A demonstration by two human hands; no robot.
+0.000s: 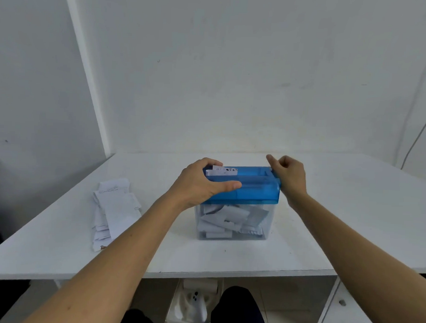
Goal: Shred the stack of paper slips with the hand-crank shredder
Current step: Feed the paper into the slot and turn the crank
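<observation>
Left hand (201,182) is clamping the blue-lidded clear plastic shredder (249,189) on a white surface (326,227) — right hand (290,177) curling at its end (grip unclear).

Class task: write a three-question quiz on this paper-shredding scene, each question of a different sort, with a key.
1. True or false: the left hand grips the blue lid.
2. Where does the stack of slips lie? A) on the table left of the bin B) right of it C) inside it
3. Fill in: the clear bin holds cut ____.

Key: 1 true; 2 A; 3 paper.
</observation>
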